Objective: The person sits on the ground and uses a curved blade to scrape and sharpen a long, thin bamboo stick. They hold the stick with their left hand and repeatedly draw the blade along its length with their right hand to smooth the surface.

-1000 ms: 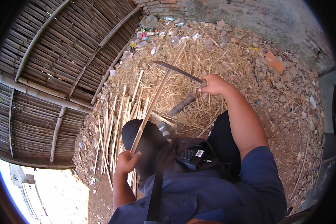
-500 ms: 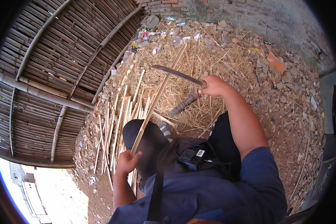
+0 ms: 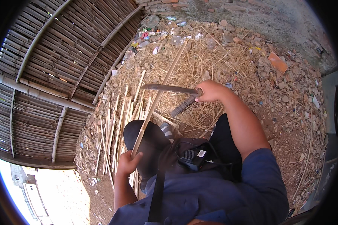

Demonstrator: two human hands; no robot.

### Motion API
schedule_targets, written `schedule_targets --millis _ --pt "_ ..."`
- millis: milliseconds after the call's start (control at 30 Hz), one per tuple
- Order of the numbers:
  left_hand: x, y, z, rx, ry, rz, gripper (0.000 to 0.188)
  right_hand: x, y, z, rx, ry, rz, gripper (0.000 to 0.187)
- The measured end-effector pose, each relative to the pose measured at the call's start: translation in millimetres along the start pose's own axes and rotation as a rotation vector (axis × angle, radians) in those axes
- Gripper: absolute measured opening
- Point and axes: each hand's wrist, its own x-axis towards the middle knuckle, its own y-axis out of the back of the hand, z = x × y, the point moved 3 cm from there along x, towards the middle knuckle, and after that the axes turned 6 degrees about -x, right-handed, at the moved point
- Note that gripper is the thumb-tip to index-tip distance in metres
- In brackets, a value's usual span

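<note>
My left hand (image 3: 128, 163) grips the lower end of a long split bamboo strip (image 3: 164, 83), which slants up and away over my dark-clad left knee. In my right hand (image 3: 211, 91) is the handle of a machete (image 3: 172, 88), its dark curved blade pointing left. The blade lies across the strip around its middle; whether it cuts into the strip I cannot tell. Just below my right hand is a ridged, dark cylindrical piece (image 3: 184, 105), perhaps wrapped, over the straw. Several pale bamboo strips (image 3: 128, 108) lie in a bundle by my left leg.
Dry straw and shavings (image 3: 199, 71) cover the ground ahead, with litter (image 3: 146, 35) at the far left. A bamboo slat wall (image 3: 60, 56) rises on the left, a brick wall (image 3: 251, 18) at the back. Rubble and an orange tile piece (image 3: 277, 62) lie right.
My right hand has drawn the machete toward me and a little left, so its blade crosses the strip lower down. My left hand keeps its hold and place.
</note>
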Motion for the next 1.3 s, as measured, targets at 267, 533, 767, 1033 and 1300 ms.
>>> schedule_targets --millis 267,533,767,1033,1300 --pt "1 -1 2 0.006 -0.015 -0.018 0.047 -5 6 16 0.048 -0.08 0.059 0.049" --pt "0 -2 -8 -0.063 -0.008 -0.001 0.038 -6 -3 -16 -0.003 0.108 -0.09 0.04" --pt "-3 -2 9 0.007 -0.039 0.003 0.048 -4 10 19 0.059 -0.11 0.084 0.038" --pt "-1 -1 0 -0.008 -0.004 -0.002 0.042 -5 -6 -15 -0.01 0.092 -0.057 0.04" --pt "-2 -3 8 -0.042 0.001 -0.025 0.042 -5 10 16 0.099 -0.119 0.049 0.042"
